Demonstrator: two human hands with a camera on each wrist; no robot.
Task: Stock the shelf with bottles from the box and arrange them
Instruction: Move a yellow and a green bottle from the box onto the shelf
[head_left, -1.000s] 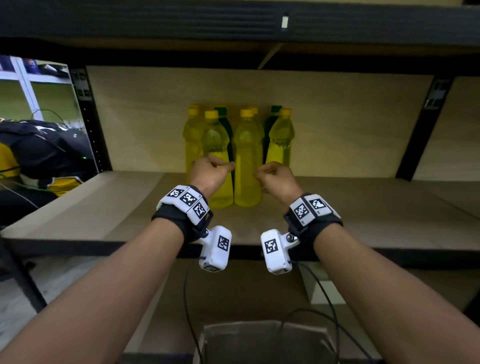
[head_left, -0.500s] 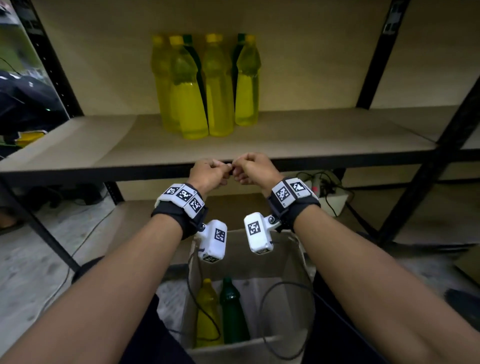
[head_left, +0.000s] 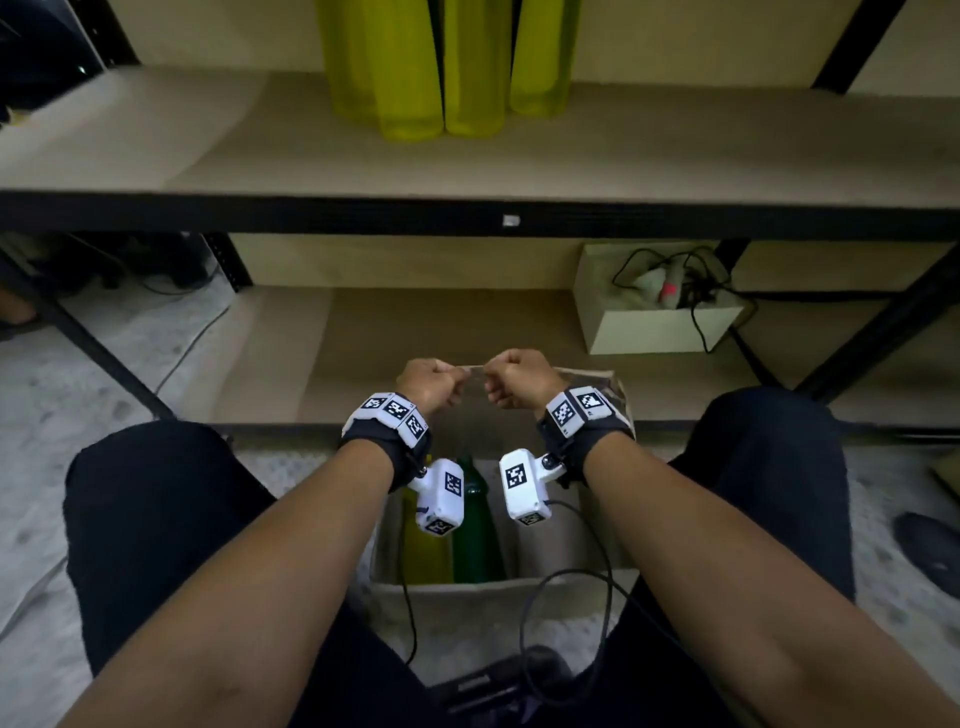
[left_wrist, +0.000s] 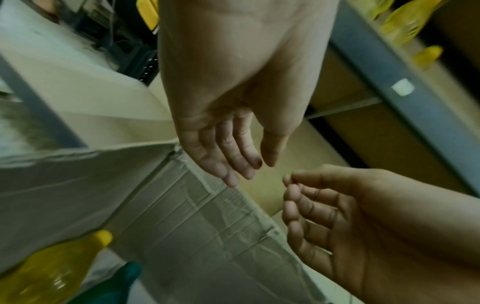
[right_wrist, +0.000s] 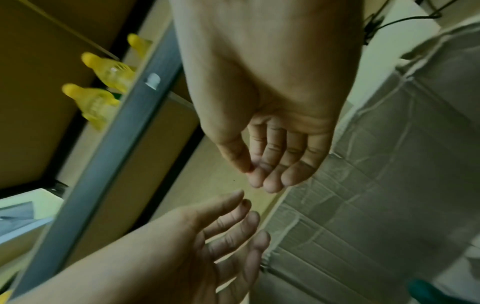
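Bottles (head_left: 454, 540), one yellow, one green, stand upright in the box (head_left: 498, 597) below your hands. Your left hand (head_left: 428, 387) and right hand (head_left: 514, 382) hover close together, fingers loosely curled, holding nothing.

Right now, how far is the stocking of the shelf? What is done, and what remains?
Done: a cluster of yellow bottles stands upright on the shelf. In hand: nothing. The left grip and right grip hover empty, fingers loosely curled, above the box. Left: a yellow bottle and a green bottle wait in the box, as far as the views show.
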